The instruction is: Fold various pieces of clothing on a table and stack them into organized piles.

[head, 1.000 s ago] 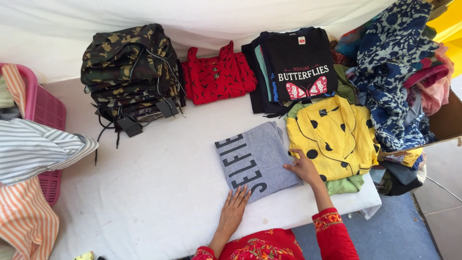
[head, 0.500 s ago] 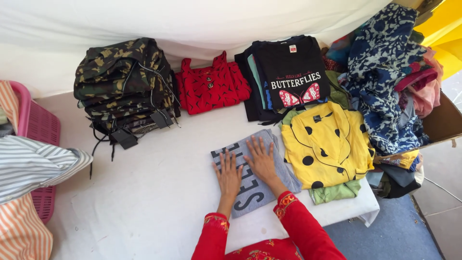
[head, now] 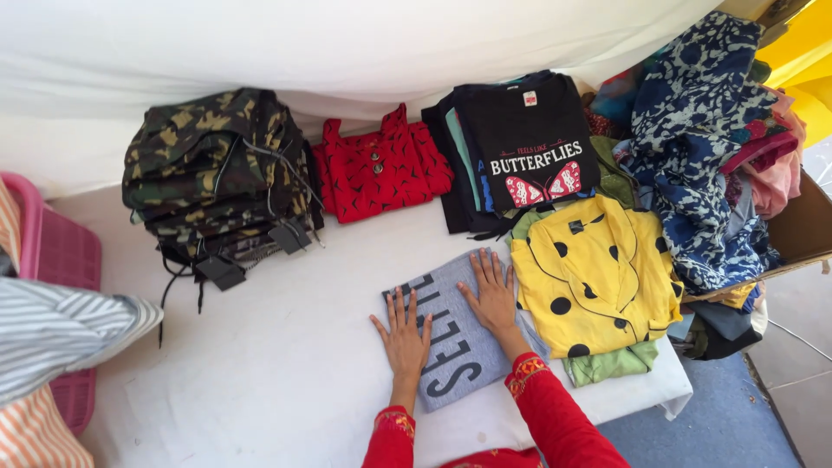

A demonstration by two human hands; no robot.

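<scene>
A folded grey T-shirt [head: 455, 347] with dark lettering lies on the white sheet [head: 286, 373] near the front edge. My left hand [head: 403, 334] rests flat on its left part, fingers spread. Flat on the shirt's upper right part lies my right hand [head: 491, 293], close to the yellow black-dotted shirt [head: 598, 277]. Both arms wear red embroidered sleeves. Neither hand grips anything.
A stack of camouflage garments [head: 217, 178] sits at the back left, a red top [head: 377, 169] beside it, then a black printed T-shirt pile [head: 520, 147]. Loose patterned clothes [head: 702, 147] heap at the right. A pink basket [head: 61, 269] and striped cloth [head: 61, 334] lie left.
Both hands moved up onto the grey shirt and pressed flat on it. The left hand came from the shirt's lower edge, the right from its right edge.
</scene>
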